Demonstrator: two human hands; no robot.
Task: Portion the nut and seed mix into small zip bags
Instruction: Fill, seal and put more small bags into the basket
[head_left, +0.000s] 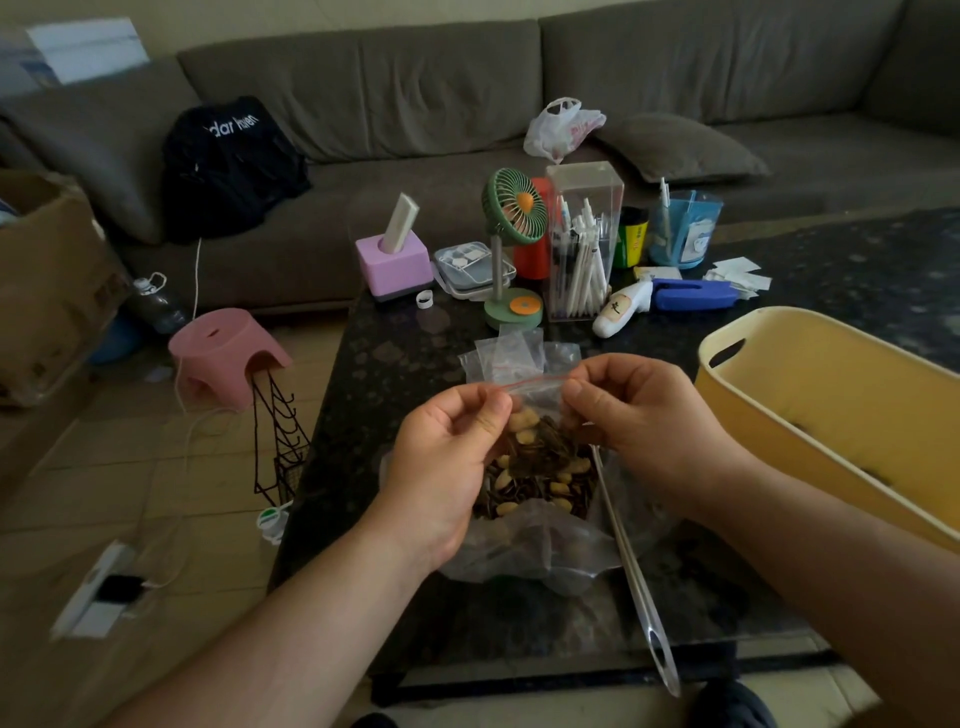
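While the grey sofa (467, 93) fills the back of the room, a dark stone table (395, 364) stands in front of it, and a yellow tub (779, 415) sits at its right edge. On the table, below the hands, lies a large clear bag (530, 545) with the nut and seed mix (535, 483) heaped in it; a long metal spoon handle (634, 571) runs out of it toward the near edge. The left hand (447, 462) and right hand (649, 410) are raised just above that heap, each pinching one end of the red-lined top of a small zip bag (540, 410) between thumb and fingertips. That bag hangs between them with some mix inside. Just behind lies a pile of empty zip bags (514, 353).
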